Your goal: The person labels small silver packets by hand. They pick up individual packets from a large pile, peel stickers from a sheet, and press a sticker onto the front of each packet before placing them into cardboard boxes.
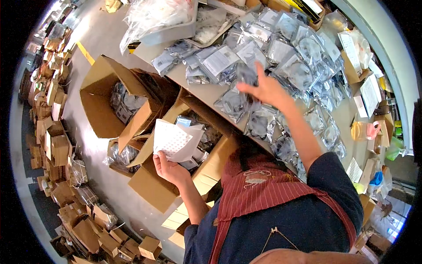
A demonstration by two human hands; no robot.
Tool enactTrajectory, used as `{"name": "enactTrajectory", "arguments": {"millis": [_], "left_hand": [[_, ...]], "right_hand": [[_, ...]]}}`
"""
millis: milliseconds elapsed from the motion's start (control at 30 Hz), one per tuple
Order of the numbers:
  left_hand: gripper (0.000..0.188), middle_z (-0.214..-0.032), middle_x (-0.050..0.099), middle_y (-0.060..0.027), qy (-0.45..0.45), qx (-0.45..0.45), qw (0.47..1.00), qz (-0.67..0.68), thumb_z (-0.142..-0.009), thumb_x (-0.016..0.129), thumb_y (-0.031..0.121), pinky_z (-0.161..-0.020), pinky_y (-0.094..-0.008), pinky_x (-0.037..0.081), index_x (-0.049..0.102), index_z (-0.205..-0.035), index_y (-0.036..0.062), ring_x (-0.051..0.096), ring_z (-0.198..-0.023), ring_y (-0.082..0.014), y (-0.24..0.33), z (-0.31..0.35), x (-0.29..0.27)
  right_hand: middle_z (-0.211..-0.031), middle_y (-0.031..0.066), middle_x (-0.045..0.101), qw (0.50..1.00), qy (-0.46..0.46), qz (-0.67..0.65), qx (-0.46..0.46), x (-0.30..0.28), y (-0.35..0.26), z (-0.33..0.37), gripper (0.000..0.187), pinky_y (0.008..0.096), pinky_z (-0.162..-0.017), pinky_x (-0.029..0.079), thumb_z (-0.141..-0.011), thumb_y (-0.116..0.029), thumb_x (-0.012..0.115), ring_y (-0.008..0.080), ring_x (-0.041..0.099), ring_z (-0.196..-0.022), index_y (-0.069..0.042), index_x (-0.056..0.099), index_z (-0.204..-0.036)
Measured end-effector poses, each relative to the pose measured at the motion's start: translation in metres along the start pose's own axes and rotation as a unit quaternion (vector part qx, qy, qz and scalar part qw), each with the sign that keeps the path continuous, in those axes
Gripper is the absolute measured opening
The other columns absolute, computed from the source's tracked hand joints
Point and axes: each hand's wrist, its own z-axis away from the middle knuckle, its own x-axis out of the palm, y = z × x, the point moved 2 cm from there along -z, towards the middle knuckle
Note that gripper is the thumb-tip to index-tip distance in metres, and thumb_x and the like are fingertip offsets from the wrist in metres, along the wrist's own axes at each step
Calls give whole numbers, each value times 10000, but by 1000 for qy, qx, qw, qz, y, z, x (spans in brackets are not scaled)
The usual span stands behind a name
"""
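Your left hand [168, 169] pinches the sheets [172, 140] by a lower corner; they fan upward beyond your fingertips, above an open box [154, 189]. Your right hand [269, 89], fingers spread (blurred; contact unclear), is at the bags [301, 72].

The right fingers [260, 74] are blurred, as is the packet [247, 75] nearby.

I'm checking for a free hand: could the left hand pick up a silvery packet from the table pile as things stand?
Probably not as is: the left hand grips a white dotted sheet and sits by an open cardboard carton, away from the silvery packets.
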Motion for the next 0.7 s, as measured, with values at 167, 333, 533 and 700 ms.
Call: {"name": "enactTrajectory", "arguments": {"millis": [167,333,533,700], "left_hand": [[58,-979,669,-64,-8,-9,1000,-18,-956,600,100,-790,-273,494,574,-964,49,629,-883,-132,-6,-2,-1],[67,-993,662,-73,-9,-18,1000,-19,-956,582,103,-798,-310,504,580,-978,40,637,-892,-168,-11,-4,-13],[78,-967,650,-64,3,-37,998,-47,-964,563,115,-798,-310,502,565,-965,37,630,-884,-169,-14,-7,-15],[73,-973,652,-72,12,-21,998,-52,-959,562,105,-796,-310,502,562,-969,33,630,-894,-171,-8,-11,-32]], "right_hand": [[-1083,307,650,974,-50,195,100,71,58,-8,842,454,-835,541,-902,-593,564,389,669,-1008,61,370,-1396],[-937,200,706,960,26,275,-44,55,20,-35,562,476,-732,555,-884,-325,655,366,702,-848,12,482,-1298],[-1238,247,590,781,266,437,-358,73,-7,-122,672,470,-778,545,-776,-171,720,368,641,-1052,-58,413,-1362],[-805,146,712,887,139,329,-292,57,-10,-154,252,460,-610,550,-786,-133,576,336,704,-738,-44,639,-1013]]}}
